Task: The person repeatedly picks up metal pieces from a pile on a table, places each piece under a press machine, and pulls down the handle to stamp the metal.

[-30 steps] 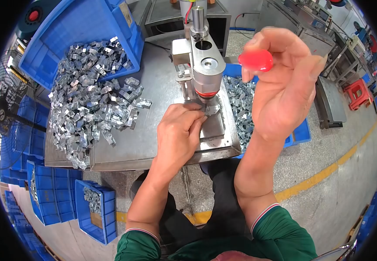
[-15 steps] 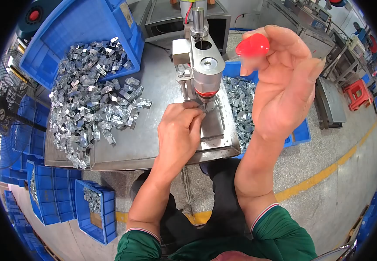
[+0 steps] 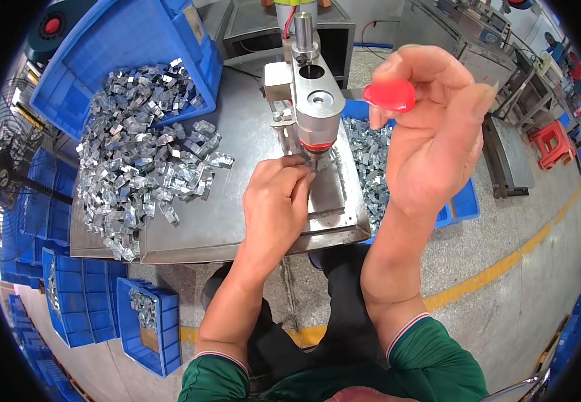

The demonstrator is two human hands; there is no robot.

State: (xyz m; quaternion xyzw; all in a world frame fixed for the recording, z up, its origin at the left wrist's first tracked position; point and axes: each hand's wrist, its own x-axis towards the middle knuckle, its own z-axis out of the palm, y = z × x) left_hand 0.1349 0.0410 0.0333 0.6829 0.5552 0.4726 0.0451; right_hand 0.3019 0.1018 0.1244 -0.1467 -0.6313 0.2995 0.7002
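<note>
Right hand (image 3: 438,151) curled around red knob (image 3: 391,96); left hand (image 3: 274,195) beside spindle (image 3: 316,145); metal parts (image 3: 148,155) heaped.

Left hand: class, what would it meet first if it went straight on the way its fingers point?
For the left hand, most likely the thin bit under the machine head, though depth is unclear.

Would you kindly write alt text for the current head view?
A person's left hand is under a bench machine's head, the right hand is raised at a red knob, and shiny parts spread from a blue bin across a metal table.
</note>
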